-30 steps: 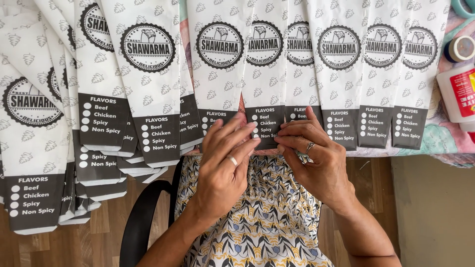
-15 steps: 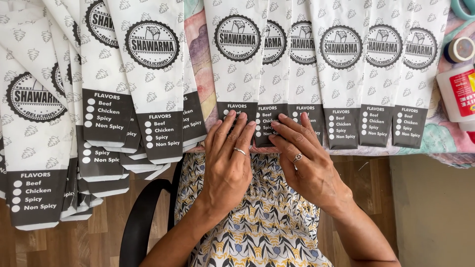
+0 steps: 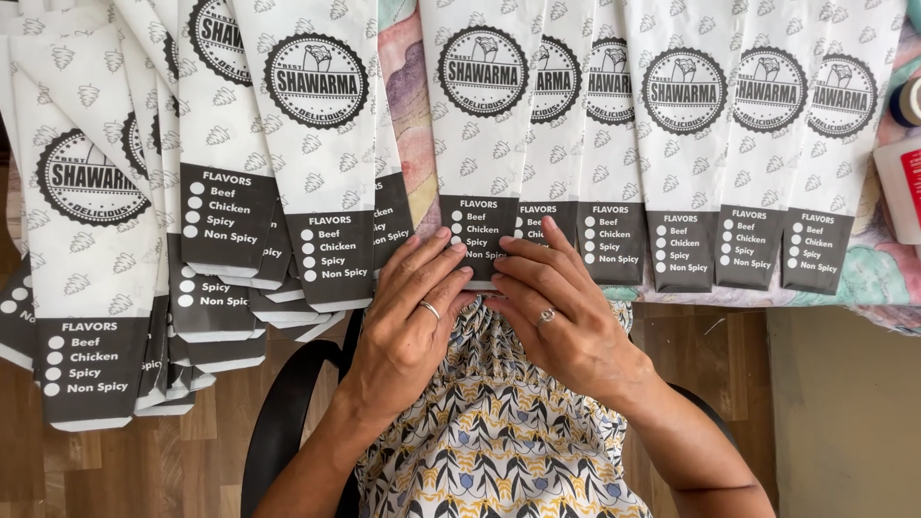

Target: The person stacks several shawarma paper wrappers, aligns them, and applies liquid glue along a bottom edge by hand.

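Note:
My left hand [image 3: 414, 312] and my right hand [image 3: 556, 312] lie flat, fingers together, pressing on the dark bottom end of one white printed paper sleeve [image 3: 483, 125] at the table's front edge. That sleeve overlaps a row of like sleeves [image 3: 739, 144] to its right. Both hands wear a ring. A fanned pile of the same sleeves [image 3: 192, 192] overhangs the edge at the left.
A colourful patterned cloth [image 3: 408, 105] covers the table under the sleeves. A white bottle with a red label [image 3: 902, 187] and a tape roll [image 3: 907, 101] sit at the far right. Below are my patterned lap [image 3: 499, 432], a black chair [image 3: 278, 422] and wooden floor [image 3: 115, 470].
My hands went from pinching the sleeve's bottom edge with bent fingers to lying flat on it. The view has drifted slightly, with the sleeves lower in frame.

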